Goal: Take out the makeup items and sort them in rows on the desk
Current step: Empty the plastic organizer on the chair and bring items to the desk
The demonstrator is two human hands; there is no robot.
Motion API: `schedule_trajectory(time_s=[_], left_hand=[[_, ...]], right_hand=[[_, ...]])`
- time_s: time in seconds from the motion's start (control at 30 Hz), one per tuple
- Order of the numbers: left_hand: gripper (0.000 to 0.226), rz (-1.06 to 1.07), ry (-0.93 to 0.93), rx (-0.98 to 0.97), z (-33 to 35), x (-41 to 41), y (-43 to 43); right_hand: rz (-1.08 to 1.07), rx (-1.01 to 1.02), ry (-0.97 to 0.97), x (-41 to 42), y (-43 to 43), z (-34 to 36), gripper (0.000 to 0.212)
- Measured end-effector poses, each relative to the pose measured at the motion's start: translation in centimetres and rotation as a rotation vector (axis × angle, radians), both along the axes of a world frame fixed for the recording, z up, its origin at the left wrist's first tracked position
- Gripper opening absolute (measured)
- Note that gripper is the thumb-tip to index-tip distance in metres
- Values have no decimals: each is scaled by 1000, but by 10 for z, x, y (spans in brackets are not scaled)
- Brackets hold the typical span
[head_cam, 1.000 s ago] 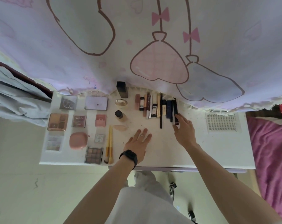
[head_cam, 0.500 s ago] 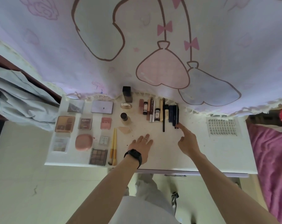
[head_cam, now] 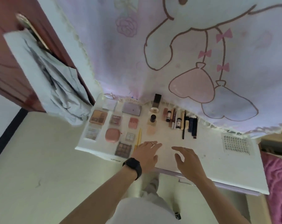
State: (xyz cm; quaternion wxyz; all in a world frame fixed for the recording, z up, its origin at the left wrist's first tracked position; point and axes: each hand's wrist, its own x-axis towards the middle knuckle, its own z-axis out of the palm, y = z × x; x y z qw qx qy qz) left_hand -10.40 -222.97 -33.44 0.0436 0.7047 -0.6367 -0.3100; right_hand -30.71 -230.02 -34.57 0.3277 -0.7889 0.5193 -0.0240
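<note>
Makeup lies in rows on the white desk (head_cam: 217,165). Palettes and compacts fill the left side, among them an eyeshadow palette (head_cam: 98,117), a round pink case (head_cam: 112,135) and a dark palette (head_cam: 123,149). Yellow-handled brushes (head_cam: 138,139) lie beside them. A row of lipsticks, tubes and pencils (head_cam: 180,122) lines the back, with a foundation bottle (head_cam: 151,125) and a dark upright box (head_cam: 157,100) to its left. My left hand (head_cam: 146,155), with a ring and a black watch, lies flat on the desk. My right hand (head_cam: 187,160) hovers open beside it, holding nothing.
A printed pink-and-white curtain (head_cam: 177,54) hangs behind the desk. A white grid tray (head_cam: 236,144) sits at the desk's right. Grey cloth (head_cam: 56,88) hangs on a red-brown door at left. Magenta bedding (head_cam: 279,183) is at far right.
My right hand has pulled back from the pencils at the row's right end and now hovers open near the front edge. The camera has swung left. My left hand stays flat.
</note>
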Motion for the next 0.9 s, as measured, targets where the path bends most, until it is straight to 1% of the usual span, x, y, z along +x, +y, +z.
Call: schedule_trajectory(time_s=[0.07, 0.13, 0.23, 0.33, 0.4, 0.5, 0.6, 0.7, 0.83, 0.9], left_hand=[[53, 130, -1, -49, 12, 33, 42], [50, 259, -40, -92, 17, 73, 93], [51, 490, -79, -110, 25, 135, 185], [50, 742, -138, -144, 42, 183, 293], [48, 910, -179, -163, 60, 204, 370], [46, 1182, -275, -199, 82, 222, 490], [44, 1441, -340, -223, 101, 224, 595], [42, 1725, -436, -238, 121, 204, 700], [39, 2069, -552, -234, 145, 150, 815], [38, 2216, -625, -220, 156, 118, 863]], right_hand=[[116, -36, -34, 34, 25, 14, 33], [244, -67, -51, 77, 54, 28, 30], [427, -152, -131, 154, 108, 48, 23], [645, -183, -178, 236, 183, 66, 25], [789, -196, -253, 286, 239, 78, 26], [1048, -157, -318, 354, 334, 98, 26], [1305, -181, -379, 409, 423, 122, 28], [1562, -212, -440, 449, 528, 152, 28], [1849, -182, -565, 474, 670, 187, 27], [1977, -129, -621, 473, 738, 205, 26]])
